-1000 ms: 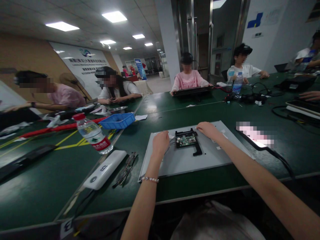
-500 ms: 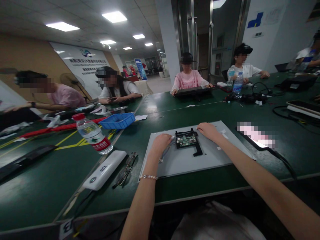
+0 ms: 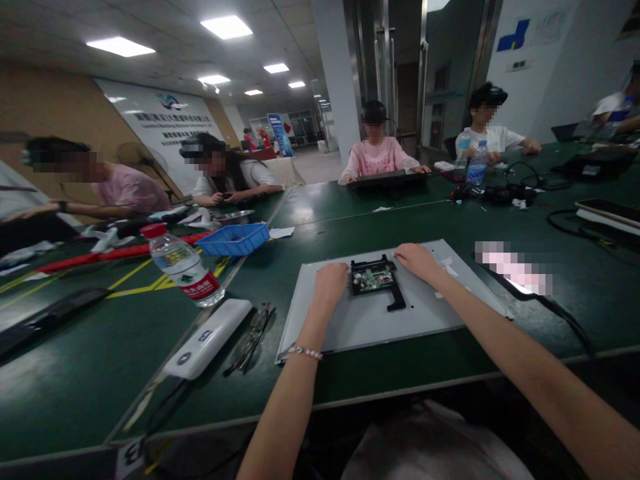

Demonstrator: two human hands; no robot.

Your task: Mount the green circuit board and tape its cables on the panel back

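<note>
A grey flat panel (image 3: 360, 327) lies on the table before me. On it is a black plastic bracket (image 3: 397, 295) holding a green circuit board (image 3: 376, 279). My left hand (image 3: 331, 283) is closed at the bracket's left edge, its fingertips turned away so that anything in them is hidden. Past the upper right corner of the bracket, my right hand (image 3: 414, 260) is curled with its knuckles up. What it grips, if anything, I cannot make out. Pieces of clear tape (image 3: 449, 270) stick to the panel near my right wrist.
On the left stand a water bottle (image 3: 193, 273) and a blue tray (image 3: 235, 241), with a white power bank (image 3: 210, 339) and folded glasses (image 3: 250, 339) nearer. A lit phone (image 3: 515, 270) with a cable lies right. Several people sit around the green table (image 3: 320, 220).
My left hand has moved slightly right and up to the bracket, and the thin cable seen beside it is now hidden. My right hand has stayed in place.
</note>
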